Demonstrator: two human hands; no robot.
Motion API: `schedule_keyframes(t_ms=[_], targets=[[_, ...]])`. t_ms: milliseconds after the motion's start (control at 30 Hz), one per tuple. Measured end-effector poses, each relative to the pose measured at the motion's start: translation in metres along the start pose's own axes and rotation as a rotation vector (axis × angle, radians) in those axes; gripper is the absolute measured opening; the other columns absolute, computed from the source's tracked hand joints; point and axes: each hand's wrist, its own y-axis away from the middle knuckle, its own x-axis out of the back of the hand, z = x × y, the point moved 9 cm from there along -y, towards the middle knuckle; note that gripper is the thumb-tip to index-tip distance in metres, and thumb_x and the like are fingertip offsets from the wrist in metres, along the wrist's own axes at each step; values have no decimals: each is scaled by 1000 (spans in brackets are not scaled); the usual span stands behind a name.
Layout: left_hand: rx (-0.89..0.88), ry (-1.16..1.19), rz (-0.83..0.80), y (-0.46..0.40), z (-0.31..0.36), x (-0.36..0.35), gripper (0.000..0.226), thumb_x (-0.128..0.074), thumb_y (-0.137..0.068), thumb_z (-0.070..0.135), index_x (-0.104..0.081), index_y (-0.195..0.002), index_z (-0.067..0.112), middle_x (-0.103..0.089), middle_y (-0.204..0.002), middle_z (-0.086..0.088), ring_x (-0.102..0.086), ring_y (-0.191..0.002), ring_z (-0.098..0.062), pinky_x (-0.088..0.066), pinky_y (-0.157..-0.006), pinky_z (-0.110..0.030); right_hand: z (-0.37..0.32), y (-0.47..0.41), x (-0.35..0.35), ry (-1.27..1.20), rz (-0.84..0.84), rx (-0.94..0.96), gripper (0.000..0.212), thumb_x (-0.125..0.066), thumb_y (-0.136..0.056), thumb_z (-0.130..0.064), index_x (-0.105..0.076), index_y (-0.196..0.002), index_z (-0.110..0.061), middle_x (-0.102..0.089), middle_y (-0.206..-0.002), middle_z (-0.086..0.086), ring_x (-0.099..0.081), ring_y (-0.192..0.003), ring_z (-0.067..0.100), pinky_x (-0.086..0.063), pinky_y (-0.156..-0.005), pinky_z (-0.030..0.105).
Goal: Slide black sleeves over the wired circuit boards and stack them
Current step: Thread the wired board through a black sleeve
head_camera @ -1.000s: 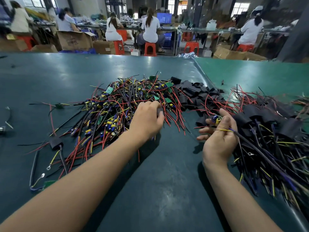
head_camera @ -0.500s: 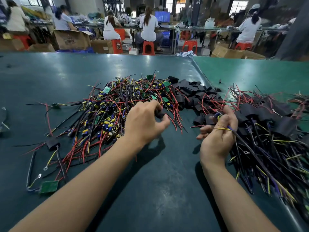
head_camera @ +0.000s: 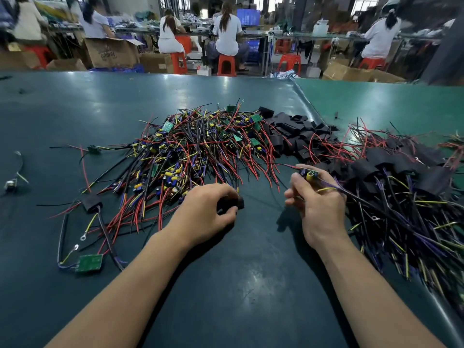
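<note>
My left hand (head_camera: 203,212) grips a black sleeve (head_camera: 238,203) just above the green table, in front of the big pile of bare wired circuit boards (head_camera: 200,149). My right hand (head_camera: 319,204) pinches one wired circuit board (head_camera: 310,174) by its end, its purple, black and yellow wires trailing off to the right. The two hands are a short gap apart. Loose black sleeves (head_camera: 296,134) lie in a heap behind them. A stack of sleeved boards (head_camera: 401,187) spreads to the right of my right hand.
A sleeved board (head_camera: 91,203) and a bare green board (head_camera: 89,262) with ring-terminal wires lie apart at the left. A small part (head_camera: 10,185) sits near the table's left edge. Behind the table (head_camera: 75,109), several people sit on red stools among cardboard boxes.
My left hand has drawn back from the pile toward me with a black sleeve in it. My right hand has lifted its board clear of the stack and moved slightly left.
</note>
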Motion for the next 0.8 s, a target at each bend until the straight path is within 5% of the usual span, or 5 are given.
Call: schedule_keyframes(t_ms=[233, 367, 800], targets=[[58, 277, 182, 1, -10, 12, 28, -76, -79, 2, -68, -104, 10, -74, -93, 6, -70, -87, -2, -55, -83, -19, -5, 3, -3, -67, 1, 11, 5, -63, -93, -4, -65, -89, -7, -71, -72, 5, -70, -64, 20, -57, -59, 26], [67, 361, 204, 2, -12, 13, 42, -75, -78, 0, -61, -110, 23, -72, -96, 11, -70, -88, -2, -55, -82, -17, -7, 2, 3, -141, 46, -23, 9, -61, -94, -2, -67, -90, -8, -73, -73, 11, -72, -67, 25, -58, -62, 27], [36, 420, 165, -1, -12, 8, 53, -75, -78, 1, -54, -119, 28, -71, -100, 5, -71, -93, -7, -56, -87, -24, -4, 3, 10, -198, 115, -185, 15, -60, -93, -6, -63, -79, -10, -66, -56, 0, -58, -45, 8, -45, -42, 16]])
